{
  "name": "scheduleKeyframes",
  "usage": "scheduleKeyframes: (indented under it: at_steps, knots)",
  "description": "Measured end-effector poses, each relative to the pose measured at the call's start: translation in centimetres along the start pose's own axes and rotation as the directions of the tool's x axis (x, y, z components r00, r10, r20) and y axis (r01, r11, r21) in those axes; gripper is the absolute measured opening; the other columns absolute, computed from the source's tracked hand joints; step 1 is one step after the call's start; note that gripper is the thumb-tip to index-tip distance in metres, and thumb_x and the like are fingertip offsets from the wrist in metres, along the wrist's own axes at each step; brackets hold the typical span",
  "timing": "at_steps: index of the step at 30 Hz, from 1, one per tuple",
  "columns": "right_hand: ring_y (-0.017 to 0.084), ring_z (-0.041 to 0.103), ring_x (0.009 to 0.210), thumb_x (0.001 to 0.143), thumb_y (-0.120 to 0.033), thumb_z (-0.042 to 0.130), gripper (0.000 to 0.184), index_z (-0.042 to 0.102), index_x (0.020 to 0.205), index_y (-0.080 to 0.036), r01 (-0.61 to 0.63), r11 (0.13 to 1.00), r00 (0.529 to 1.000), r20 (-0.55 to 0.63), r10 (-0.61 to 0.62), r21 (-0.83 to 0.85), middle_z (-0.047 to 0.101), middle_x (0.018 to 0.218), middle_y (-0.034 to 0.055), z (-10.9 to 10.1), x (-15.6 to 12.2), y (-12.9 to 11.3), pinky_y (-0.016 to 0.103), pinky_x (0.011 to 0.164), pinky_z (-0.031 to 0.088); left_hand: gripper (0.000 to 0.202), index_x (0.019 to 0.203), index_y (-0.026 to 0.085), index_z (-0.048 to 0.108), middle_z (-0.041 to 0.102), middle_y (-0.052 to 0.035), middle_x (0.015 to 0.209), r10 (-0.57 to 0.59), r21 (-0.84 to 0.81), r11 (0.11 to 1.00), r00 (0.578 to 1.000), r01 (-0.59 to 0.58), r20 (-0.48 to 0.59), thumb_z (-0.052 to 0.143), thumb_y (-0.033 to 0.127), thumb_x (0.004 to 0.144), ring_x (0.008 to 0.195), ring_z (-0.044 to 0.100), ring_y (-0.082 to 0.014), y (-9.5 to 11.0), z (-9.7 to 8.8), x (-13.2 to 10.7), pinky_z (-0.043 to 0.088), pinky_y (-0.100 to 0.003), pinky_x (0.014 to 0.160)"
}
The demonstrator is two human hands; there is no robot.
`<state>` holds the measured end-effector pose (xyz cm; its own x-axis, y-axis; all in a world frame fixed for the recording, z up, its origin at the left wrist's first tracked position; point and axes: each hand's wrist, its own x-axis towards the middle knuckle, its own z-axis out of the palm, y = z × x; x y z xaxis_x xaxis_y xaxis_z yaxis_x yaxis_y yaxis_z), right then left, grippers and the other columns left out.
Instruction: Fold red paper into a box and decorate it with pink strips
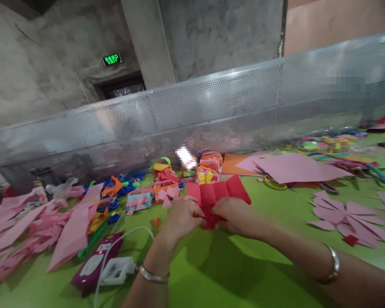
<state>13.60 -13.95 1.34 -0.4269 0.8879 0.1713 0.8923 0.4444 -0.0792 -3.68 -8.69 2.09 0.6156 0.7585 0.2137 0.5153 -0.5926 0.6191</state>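
While both my hands are at the near end of the red paper [216,191], I judge that the step in hand is folding it and pressing the creases. My left hand [182,216] has its fingers bent and drawn together on the left side, and my right hand [235,215] has its fingers curled likewise on the right; each seems to hold the paper, but how firmly they pinch I cannot tell, because the fingertips are partly hidden. The red paper is in front of me, above the green table [186,273], its far part spread wide, with fold lines running away from me. Near its far edge is a yellow bow [205,177]. To my mind, the next move calls for even pressure of both thumbs along the fold, with the two sides level, so that the narrow part does not twist. The scissors [277,188] lie at right, by the large pink sheet [303,167]; for such pressing I think they are not needed.
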Motion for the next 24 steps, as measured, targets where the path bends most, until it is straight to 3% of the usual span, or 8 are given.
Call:
scheduleKeyframes:
  at_steps: [6,9,11,13,15,18,20,24]
  knots:
    - [0.025,0.065,0.079,0.075,-0.007,0.054,0.019,0.066,0.085,-0.017,-0.009,1.0,1.0,0.014,0.009,-0.026,0.069,0.085,0.0089,1.6,-0.1,0.5,0.025,0.055,0.038,0.025,0.052,0.031,0.07,0.067,-0.0016,0.064,0.058,0.121,0.992,0.991,-0.043,-0.122,0.067,0.007,0.055,0.095,0.054,-0.0276,0.5,0.9,-0.3,0.021,-0.049,0.102]
    - [0.024,0.065,0.071,0.076,-0.008,0.054,0.016,0.066,0.081,-0.016,-0.074,0.997,0.997,-0.008,0.074,-0.032,0.069,0.078,0.0095,1.6,-0.1,1.3,0.025,0.052,0.035,0.025,0.07,0.032,0.073,0.066,-0.0038,0.103,0.085,0.023,0.996,0.957,-0.082,-0.277,0.077,0.015,0.052,0.118,0.042,-0.0304,1.3,0.9,-0.3,0.015,-0.048,0.106]
    - [0.022,0.063,0.066,0.074,-0.008,0.055,0.014,0.066,0.077,-0.016,-0.13,0.992,0.991,-0.044,0.13,0.006,0.069,0.075,0.0083,1.2,0.0,1.6,0.024,0.051,0.034,0.049,0.098,0.033,0.068,0.048,-0.002,0.132,0.031,-0.143,0.983,0.872,-0.115,-0.489,0.081,0.027,0.051,0.129,0.028,-0.0285,2.0,0.8,-0.3,0.017,-0.043,0.108]
    - [0.02,0.061,0.067,0.072,-0.007,0.057,0.012,0.064,0.073,-0.016,-0.152,0.984,0.976,-0.147,0.164,0.087,0.068,0.076,0.0068,0.7,0.2,1.8,0.024,0.053,0.034,0.057,0.113,0.034,0.058,0.041,-0.0007,0.135,-0.213,-0.466,0.868,0.72,-0.171,-0.661,0.077,0.039,0.059,0.128,0.032,-0.0235,2.5,0.7,-0.2,0.025,-0.037,0.106]
    - [0.019,0.06,0.071,0.072,-0.008,0.058,0.01,0.063,0.07,-0.016,-0.132,0.978,0.949,-0.264,0.173,0.164,0.066,0.079,0.0063,0.4,0.5,1.9,0.024,0.056,0.035,0.041,0.109,0.031,0.057,0.053,-0.0024,0.12,-0.537,-0.818,0.548,0.676,-0.176,-0.505,0.064,0.047,0.072,0.11,0.05,-0.0193,2.7,0.7,0.0,0.038,-0.035,0.096]
    - [0.016,0.058,0.068,0.075,-0.009,0.055,0.013,0.062,0.067,-0.016,-0.108,0.965,0.923,-0.335,0.187,0.241,0.064,0.076,0.0049,0.6,0.9,1.7,0.023,0.056,0.036,0.054,0.098,0.018,0.059,0.061,-0.0084,0.09,-0.56,-0.991,0.022,0.823,0.129,0.094,0.039,0.064,0.079,0.076,0.06,-0.02,2.8,1.3,0.3,0.049,-0.039,0.075]
    - [0.014,0.057,0.067,0.077,-0.009,0.053,0.016,0.063,0.067,-0.016,-0.068,0.958,0.929,-0.332,0.162,0.278,0.063,0.075,0.0038,1.0,0.9,1.5,0.021,0.056,0.038,0.071,0.094,0.01,0.06,0.062,-0.0119,0.079,-0.405,-0.949,-0.115,0.858,0.294,0.315,0.028,0.071,0.078,0.067,0.059,-0.0209,2.9,2.1,0.5,0.05,-0.039,0.069]
    - [0.017,0.06,0.077,0.074,-0.005,0.052,0.019,0.066,0.078,-0.017,0.062,0.955,0.968,-0.251,0.014,0.292,0.066,0.083,0.0049,1.4,0.7,0.8,0.023,0.064,0.042,0.07,0.09,0.008,0.063,0.064,-0.0113,0.072,-0.355,-0.929,-0.233,0.864,0.288,0.356,0.027,0.068,0.081,0.063,0.059,-0.019,3.0,3.4,0.8,0.048,-0.032,0.063]
